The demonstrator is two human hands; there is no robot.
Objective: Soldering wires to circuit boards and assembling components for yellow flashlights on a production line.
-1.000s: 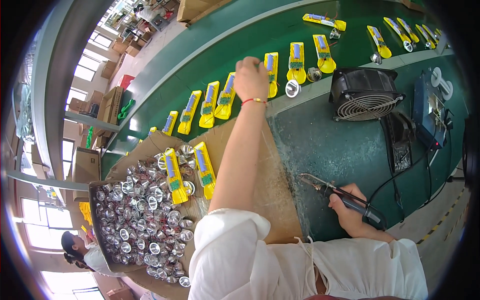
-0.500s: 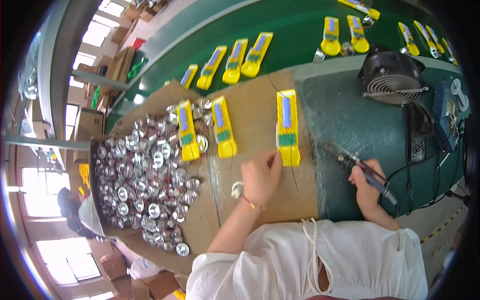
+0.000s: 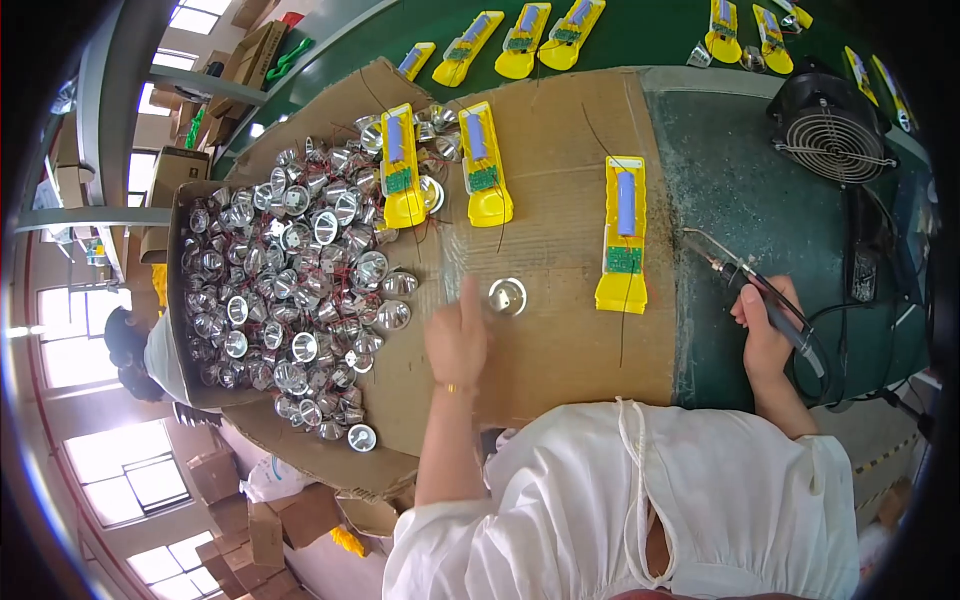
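Observation:
My left hand [image 3: 457, 335] is over the cardboard, one finger stretched forward, slightly smeared by motion, with nothing seen in it. Just right of it lies a silvery reflector cup [image 3: 508, 297]. My right hand [image 3: 766, 330] grips a soldering iron [image 3: 790, 322], its tip pointing forward and left above the green mat. Between the hands rests a yellow lamp housing [image 3: 622, 290] with a purple cylindrical cell, a green circuit board and thin dark wires. Two similar yellow housings [image 3: 404, 205] [image 3: 490, 207] lie farther left, beside the reflector pile.
A heap of shiny reflectors [image 3: 290, 270] with red wires fills the left of the cardboard [image 3: 560, 370]. More yellow housings [image 3: 518, 58] line a green belt [image 3: 640, 50] at the far side. A black fan [image 3: 830, 135] stands at far right, near black cables [image 3: 845, 395].
My left hand has moved left, away from the nearest yellow housing, and the reflector cup beside it shows more fully. My right hand still holds the soldering iron. The whole view has shifted.

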